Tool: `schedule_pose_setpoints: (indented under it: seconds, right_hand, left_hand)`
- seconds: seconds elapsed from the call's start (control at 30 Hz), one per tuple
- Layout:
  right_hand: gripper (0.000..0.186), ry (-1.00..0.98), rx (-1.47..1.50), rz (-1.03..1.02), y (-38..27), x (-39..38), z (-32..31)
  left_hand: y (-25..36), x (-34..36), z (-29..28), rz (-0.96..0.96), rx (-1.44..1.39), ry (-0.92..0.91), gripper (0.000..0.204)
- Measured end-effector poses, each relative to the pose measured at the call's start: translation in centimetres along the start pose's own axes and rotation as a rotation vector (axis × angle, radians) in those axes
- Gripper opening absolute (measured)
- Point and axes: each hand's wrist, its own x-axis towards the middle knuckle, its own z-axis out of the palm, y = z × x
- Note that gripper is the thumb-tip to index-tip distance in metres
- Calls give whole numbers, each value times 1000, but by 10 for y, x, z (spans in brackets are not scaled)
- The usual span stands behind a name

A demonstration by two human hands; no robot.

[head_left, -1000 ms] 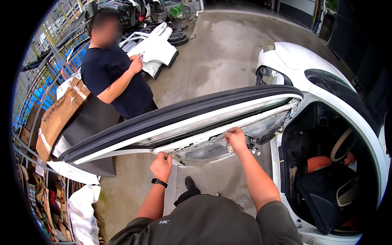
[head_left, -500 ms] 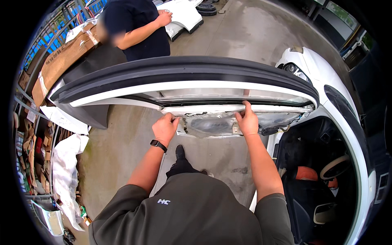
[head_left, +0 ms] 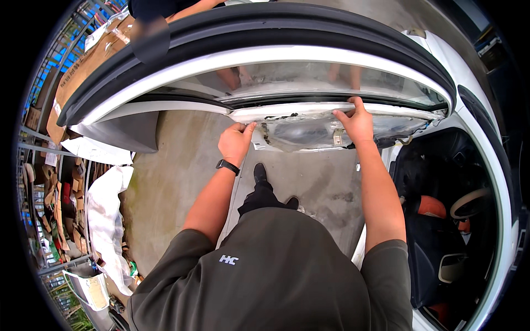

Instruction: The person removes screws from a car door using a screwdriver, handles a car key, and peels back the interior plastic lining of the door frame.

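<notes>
A white car door (head_left: 316, 110) stands open in front of me with its inner trim off. Cloudy plastic film (head_left: 303, 134) covers its bare inner side. My left hand (head_left: 236, 144) is closed on the door's left end, thumb and fingers at the edge. Over the top edge beside the window glass (head_left: 287, 83) hook the fingers of my right hand (head_left: 358, 124), its thumb on the inner side. The white window frame (head_left: 265, 53) with black rubber seal (head_left: 259, 34) arches above. What the fingertips press on the far side is hidden.
On the right is the white car (head_left: 499, 171), its dark cabin showing a steering wheel (head_left: 469, 203). Metal racks with cardboard and a white wrapped sheet (head_left: 105, 220) line the left. Another person (head_left: 193, 8) stands beyond the door, partly hidden by it.
The view has shifted: the door's window frame sits higher and larger, showing more glass. The other person is now mostly hidden behind it. Both my hands stay on the door.
</notes>
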Motion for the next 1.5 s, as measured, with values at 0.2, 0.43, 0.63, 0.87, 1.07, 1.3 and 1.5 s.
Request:
schedule_pose_setpoints:
  seconds: [0.2, 0.43, 0.63, 0.87, 1.07, 1.3, 1.5]
  right_hand:
    - [67, 38, -51, 92, -16, -5, 6]
    - [69, 112, -68, 80, -13, -3, 18]
    - [69, 120, -132, 53, -14, -3, 16]
    - [67, 63, -91, 94, -16, -2, 11]
    - [67, 63, -43, 67, -15, -2, 13]
    - [67, 9, -18, 143, -12, -3, 5]
    - [65, 25, -9, 109, -17, -6, 6]
  left_hand:
    - [-18, 7, 18, -111, -435, -227, 57]
    - [-14, 1, 37, -388, -1103, -706, 56]
    - [8, -5, 51, -394, -1175, -421, 43]
    - [33, -12, 74, -262, -833, -219, 40]
    - [30, -2, 82, -308, -632, -105, 44]
    - [48, 0, 50, -601, -1073, -395, 56]
    - [35, 15, 35, -702, -1168, -509, 58]
